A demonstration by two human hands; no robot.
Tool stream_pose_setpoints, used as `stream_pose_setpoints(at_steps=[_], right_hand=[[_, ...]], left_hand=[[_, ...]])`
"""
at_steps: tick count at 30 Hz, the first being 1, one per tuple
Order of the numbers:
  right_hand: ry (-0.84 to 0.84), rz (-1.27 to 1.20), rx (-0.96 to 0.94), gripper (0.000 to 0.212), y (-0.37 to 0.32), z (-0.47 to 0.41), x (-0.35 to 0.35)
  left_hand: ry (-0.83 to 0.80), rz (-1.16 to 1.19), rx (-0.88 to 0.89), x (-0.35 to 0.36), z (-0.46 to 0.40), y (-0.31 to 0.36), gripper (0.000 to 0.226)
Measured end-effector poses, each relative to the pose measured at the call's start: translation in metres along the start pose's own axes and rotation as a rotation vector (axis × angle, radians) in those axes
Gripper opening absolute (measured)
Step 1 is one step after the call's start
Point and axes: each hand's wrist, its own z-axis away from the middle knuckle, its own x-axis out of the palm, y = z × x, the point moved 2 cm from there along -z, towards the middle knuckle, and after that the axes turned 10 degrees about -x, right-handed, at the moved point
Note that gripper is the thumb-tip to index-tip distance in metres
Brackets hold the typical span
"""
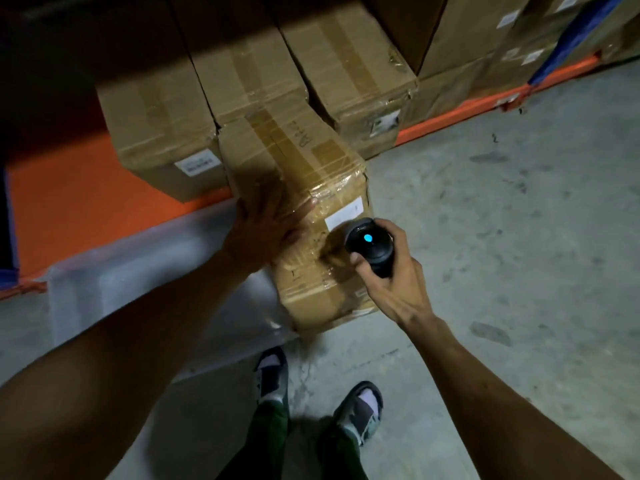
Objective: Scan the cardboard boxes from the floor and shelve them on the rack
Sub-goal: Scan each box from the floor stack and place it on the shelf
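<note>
A taped cardboard box (304, 188) stands tilted at the middle of the head view, its far end leaning against the boxes on the rack's low shelf. My left hand (268, 230) lies flat on its near left side with straight fingers. My right hand (388, 271) grips a black handheld scanner (369, 245) with a lit blue dot. The scanner's head is close to the white label (343, 214) on the box's front face.
The orange rack beam (446, 121) runs along the floor, and several cardboard boxes (162, 133) sit on the low shelf behind it. Clear plastic sheeting (145, 289) covers something at the left. My two feet (311, 400) stand on the grey concrete floor (519, 237).
</note>
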Motion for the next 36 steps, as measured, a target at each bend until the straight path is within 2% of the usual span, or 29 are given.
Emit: stream_pose_setpoints(at_steps=[3, 8, 16, 20, 29, 32, 34, 36], right_hand=[[0.019, 0.01, -0.043, 0.067, 0.006, 0.004, -0.002], [0.024, 0.024, -0.067, 0.068, 0.015, 0.008, -0.004], [0.024, 0.032, -0.111, 0.068, 0.008, 0.007, -0.004], [0.055, -0.009, -0.095, 0.067, 0.007, 0.006, -0.004], [0.095, -0.058, -0.06, 0.072, 0.009, 0.006, -0.001], [0.126, -0.076, -0.014, 0.075, 0.012, 0.006, 0.005], [0.138, -0.063, 0.021, 0.077, 0.016, 0.004, 0.007], [0.144, -0.026, 0.062, 0.076, 0.019, 0.001, 0.008]], left_hand=[[-0.022, -0.05, -0.008, 0.005, -0.003, -0.001, 0.062], [0.133, -0.085, 0.052, 0.004, -0.003, -0.001, 0.063], [0.039, 0.02, 0.009, -0.002, -0.002, 0.0, 0.062], [-0.042, 0.029, 0.036, 0.0, -0.002, -0.006, 0.076], [-0.008, 0.105, 0.099, 0.003, -0.007, -0.009, 0.088], [-0.04, 0.154, 0.096, 0.004, -0.006, -0.011, 0.085], [0.001, 0.177, 0.143, 0.001, -0.004, -0.018, 0.082], [0.129, 0.151, 0.254, -0.005, 0.003, -0.036, 0.072]])
